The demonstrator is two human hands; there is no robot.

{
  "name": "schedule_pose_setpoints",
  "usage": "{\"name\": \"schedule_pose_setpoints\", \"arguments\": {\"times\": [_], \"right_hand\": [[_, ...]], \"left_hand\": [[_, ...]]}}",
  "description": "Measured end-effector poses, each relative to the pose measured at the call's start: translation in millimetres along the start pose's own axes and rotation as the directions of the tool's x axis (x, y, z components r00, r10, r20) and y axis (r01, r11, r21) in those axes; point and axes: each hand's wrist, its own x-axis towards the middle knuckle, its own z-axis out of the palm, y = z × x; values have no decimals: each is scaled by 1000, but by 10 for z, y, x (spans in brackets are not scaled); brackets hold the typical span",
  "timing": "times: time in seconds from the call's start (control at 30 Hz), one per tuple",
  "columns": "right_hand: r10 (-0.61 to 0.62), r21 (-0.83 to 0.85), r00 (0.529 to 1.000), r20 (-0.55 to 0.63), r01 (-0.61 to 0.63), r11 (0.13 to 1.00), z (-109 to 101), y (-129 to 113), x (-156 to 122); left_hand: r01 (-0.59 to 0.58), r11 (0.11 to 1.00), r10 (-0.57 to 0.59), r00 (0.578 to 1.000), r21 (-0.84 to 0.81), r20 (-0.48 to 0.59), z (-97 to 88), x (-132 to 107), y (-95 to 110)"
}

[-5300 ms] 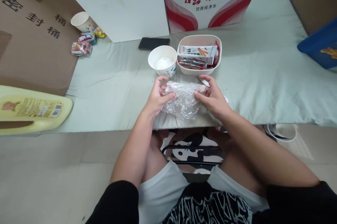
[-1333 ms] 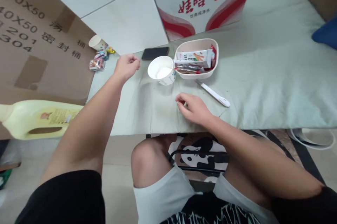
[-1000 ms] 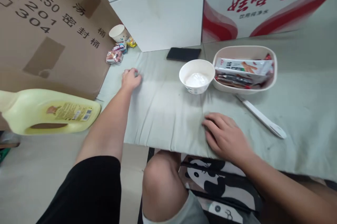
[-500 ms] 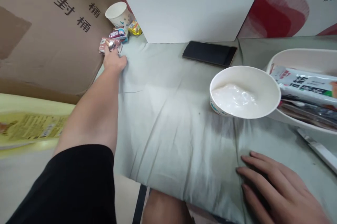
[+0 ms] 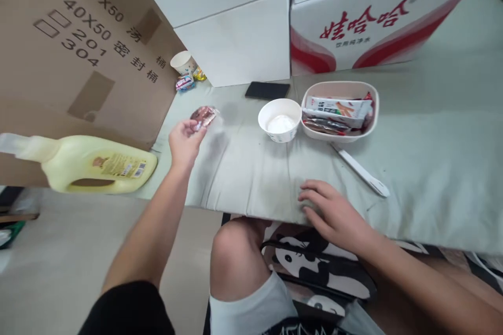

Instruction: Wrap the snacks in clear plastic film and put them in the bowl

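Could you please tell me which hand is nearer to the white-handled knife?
Right: the right hand is just left of the white-handled knife, not touching; the left hand is farther left, holding a wrapped snack.

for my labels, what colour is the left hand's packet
The packet is mostly reddish brown, best in the head view.

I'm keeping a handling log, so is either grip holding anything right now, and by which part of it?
The left grip holds a reddish-brown snack packet by its near edge; the right grip holds nothing.
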Motion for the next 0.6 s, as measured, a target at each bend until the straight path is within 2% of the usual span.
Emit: {"name": "schedule_pose_setpoints", "arguments": {"times": [0.07, 0.1, 0.13, 0.2, 0.27, 0.33, 0.37, 0.47, 0.53, 0.6], "right_hand": [[20, 100, 998, -54, -14, 995, -93, -37, -18], [41, 156, 995, -95, -26, 987, -136, -49, -20], [75, 220, 988, -137, -44, 975, -173, -55, -18], [173, 376, 967, -188, -92, 922, -222, -50, -3], [276, 534, 946, -170, -147, 833, -236, -25, 22], [354, 618, 929, -112, -214, 756, -228, 18, 54], [387, 625, 917, -92, -250, 740, -220, 44, 72], [459, 566, 884, -90, -333, 754, -193, 133, 126], [472, 551, 872, -130, -332, 765, -184, 189, 159], [464, 570, 870, -169, -298, 766, -197, 235, 183]], "left_hand": [[36, 944, -44, 999, -328, -17, -16, -506, 220], [77, 884, -69, 997, -461, 34, 18, -739, 328], [163, 816, -92, 984, -554, 154, 82, -950, 433], [350, 696, -120, 918, -627, 378, 292, -1292, 623], [481, 644, -81, 816, -595, 572, 572, -1527, 772], [544, 624, -32, 735, -561, 678, 853, -1676, 872], [556, 615, -17, 718, -559, 696, 976, -1726, 903], [563, 574, 32, 711, -595, 702, 1228, -1808, 937], [535, 569, 123, 696, -625, 708, 1309, -1821, 925], [465, 603, 212, 690, -648, 692, 1351, -1806, 897]]}}
